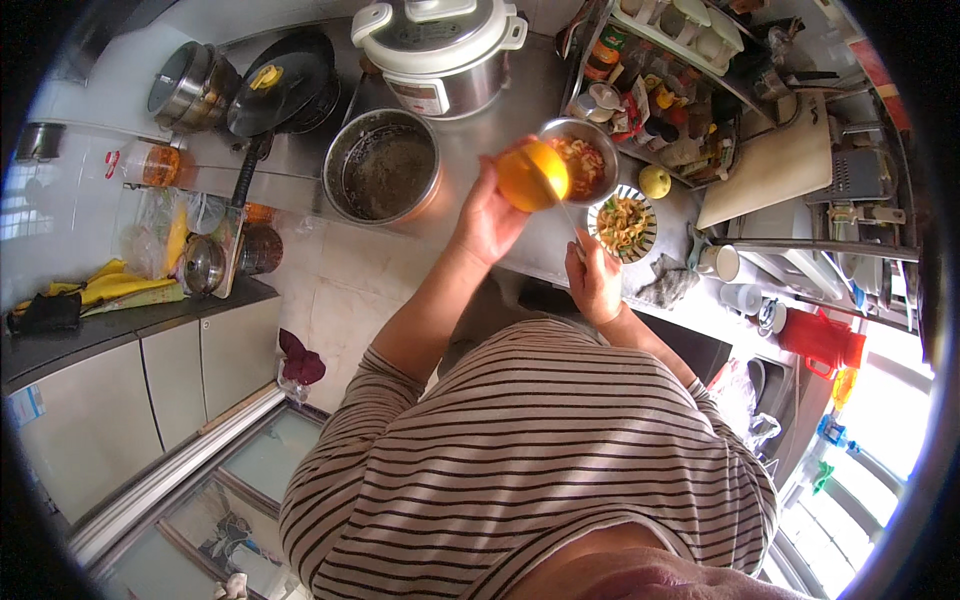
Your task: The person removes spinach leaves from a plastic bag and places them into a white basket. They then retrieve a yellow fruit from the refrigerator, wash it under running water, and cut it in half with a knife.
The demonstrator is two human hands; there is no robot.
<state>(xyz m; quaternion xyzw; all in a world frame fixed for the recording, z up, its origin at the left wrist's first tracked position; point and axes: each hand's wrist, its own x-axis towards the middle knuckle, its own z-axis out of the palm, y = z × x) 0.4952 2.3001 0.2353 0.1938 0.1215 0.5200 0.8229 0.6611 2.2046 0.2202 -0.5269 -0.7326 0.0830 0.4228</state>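
Observation:
My left hand [487, 214] holds a round orange [516, 180] above the steel worktop. In my right hand [596, 276] is a knife [568, 214], its thin blade running up across the orange; whether it has cut into the peel I cannot tell. Just behind the fruit stands a metal bowl [613, 150] of reddish chopped food. A striped bowl [652, 229] with what looks like noodles and greens sits close beyond my right hand. To the left of my left hand is a large metal inner pot [427, 202], its inside dark and stained.
A white-and-steel electric pressure cooker [442, 64] stands at the back, left of a rack of condiment bottles [660, 97]. A yellowish round fruit [655, 181], a grey cloth [666, 281] and a mug [721, 262] lie to the right. A lidded wok [289, 82] is at the left.

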